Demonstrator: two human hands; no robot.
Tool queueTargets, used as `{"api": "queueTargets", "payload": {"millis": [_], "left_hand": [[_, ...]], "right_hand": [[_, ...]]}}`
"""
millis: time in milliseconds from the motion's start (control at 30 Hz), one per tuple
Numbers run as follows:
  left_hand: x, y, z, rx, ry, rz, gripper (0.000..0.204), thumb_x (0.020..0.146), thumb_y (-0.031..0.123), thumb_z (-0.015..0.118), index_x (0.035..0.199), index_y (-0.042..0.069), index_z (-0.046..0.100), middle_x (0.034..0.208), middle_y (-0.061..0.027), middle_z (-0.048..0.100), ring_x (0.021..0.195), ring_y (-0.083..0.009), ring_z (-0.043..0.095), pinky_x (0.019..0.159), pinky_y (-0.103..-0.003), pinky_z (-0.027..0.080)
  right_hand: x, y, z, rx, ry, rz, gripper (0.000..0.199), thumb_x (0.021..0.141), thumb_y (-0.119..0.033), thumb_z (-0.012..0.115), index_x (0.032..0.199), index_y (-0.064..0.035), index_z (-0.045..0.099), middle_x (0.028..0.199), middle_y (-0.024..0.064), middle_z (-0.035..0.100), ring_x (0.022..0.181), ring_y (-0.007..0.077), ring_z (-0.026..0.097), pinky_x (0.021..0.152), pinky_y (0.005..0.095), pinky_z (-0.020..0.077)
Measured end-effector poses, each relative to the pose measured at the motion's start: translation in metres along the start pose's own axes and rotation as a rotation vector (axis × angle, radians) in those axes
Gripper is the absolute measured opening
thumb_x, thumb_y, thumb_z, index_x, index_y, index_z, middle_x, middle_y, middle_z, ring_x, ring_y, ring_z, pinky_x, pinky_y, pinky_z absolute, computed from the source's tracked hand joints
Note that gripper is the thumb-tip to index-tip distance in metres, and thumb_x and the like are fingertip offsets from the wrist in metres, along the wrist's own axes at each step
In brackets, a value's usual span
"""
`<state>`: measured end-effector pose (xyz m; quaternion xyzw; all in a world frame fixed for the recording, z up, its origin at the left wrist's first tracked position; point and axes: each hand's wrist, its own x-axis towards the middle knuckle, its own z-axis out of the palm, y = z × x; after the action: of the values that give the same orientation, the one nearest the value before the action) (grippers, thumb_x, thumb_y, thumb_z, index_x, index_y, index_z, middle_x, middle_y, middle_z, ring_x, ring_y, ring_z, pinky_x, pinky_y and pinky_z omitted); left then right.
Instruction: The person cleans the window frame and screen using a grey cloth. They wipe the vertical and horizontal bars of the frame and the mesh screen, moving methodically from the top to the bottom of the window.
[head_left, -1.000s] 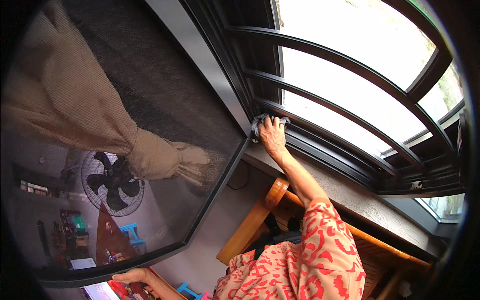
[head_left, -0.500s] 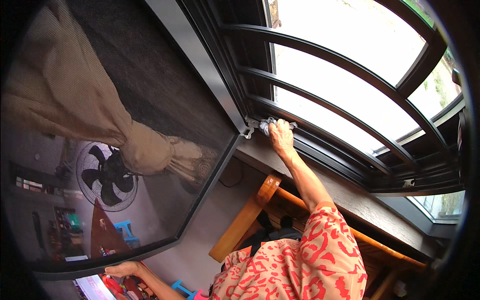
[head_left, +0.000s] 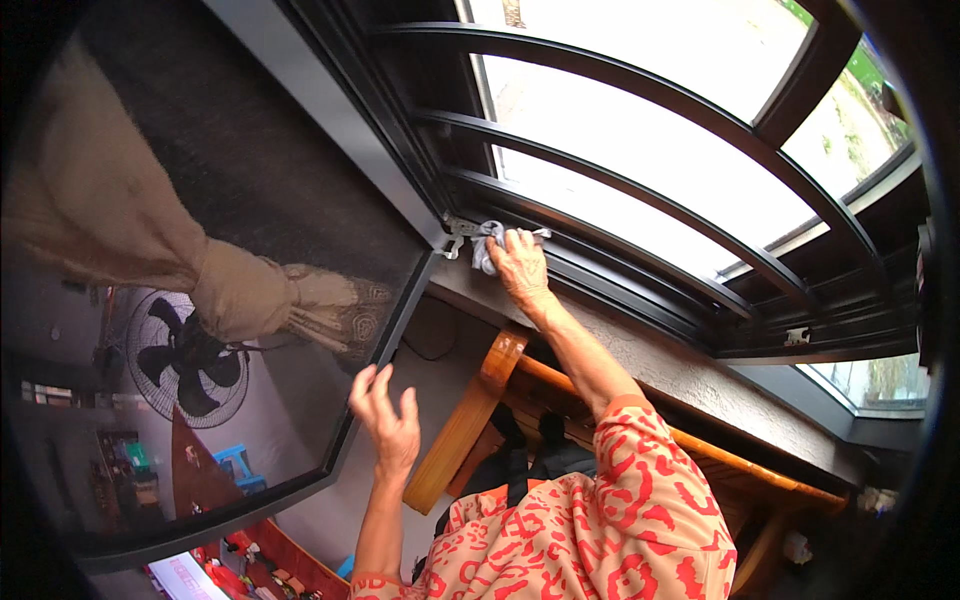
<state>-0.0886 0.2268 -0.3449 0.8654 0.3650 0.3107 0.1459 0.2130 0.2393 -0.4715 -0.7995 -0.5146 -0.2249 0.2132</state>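
A crumpled light grey cloth point(head_left: 488, 240) is bunched under the fingers of my right hand point(head_left: 520, 268), which presses it onto the lower track of the dark window frame point(head_left: 620, 280), close to the hinge corner. Beside it, a metal hinge point(head_left: 460, 236) joins the frame to the opened screen panel point(head_left: 340, 455). My left hand point(head_left: 386, 425) is raised near that panel's right edge, fingers spread and holding nothing. Whether its fingertips touch the panel I cannot tell.
Dark bars point(head_left: 640, 170) cross the bright window opening. Below the pale sill point(head_left: 640, 335) stands a wooden bench point(head_left: 455, 440) with a black bag point(head_left: 540, 455) on it. Through the panel show a tied beige curtain point(head_left: 240, 285) and a fan point(head_left: 190, 360).
My left hand has let go of the panel's bottom edge and risen to its right side, opening its fingers. My right hand stays on the cloth by the hinge; the whole view has shifted.
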Motion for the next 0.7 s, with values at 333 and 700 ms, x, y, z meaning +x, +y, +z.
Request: {"api": "queueTargets", "payload": {"millis": [333, 700], "left_hand": [[0.041, -0.025, 0.104, 0.108, -0.172, 0.074, 0.069, 0.079, 0.004, 0.069, 0.14, 0.002, 0.036, 0.131, -0.017, 0.039, 0.117, -0.0359, 0.041, 0.099, -0.047, 0.035], [0.046, -0.048, 0.116, 0.246, -0.167, 0.049, 0.081, 0.076, 0.011, 0.073, 0.145, 0.005, 0.031, 0.132, -0.0153, 0.037, 0.112, -0.0335, 0.042, 0.092, -0.047, 0.036]], "right_hand": [[-0.049, 0.043, -0.041, -0.008, -0.074, 0.112, 0.03, 0.079, -0.012, 0.056, 0.107, -0.0098, 0.065, 0.096, 0.011, 0.053, 0.096, 0.0288, 0.053, 0.075, 0.0373, 0.0495], [-0.072, 0.045, -0.055, -0.083, 0.048, 0.39, 0.05, 0.064, 0.001, 0.065, 0.113, -0.0095, 0.061, 0.102, 0.0124, 0.053, 0.093, 0.032, 0.051, 0.072, 0.0395, 0.047]]}}
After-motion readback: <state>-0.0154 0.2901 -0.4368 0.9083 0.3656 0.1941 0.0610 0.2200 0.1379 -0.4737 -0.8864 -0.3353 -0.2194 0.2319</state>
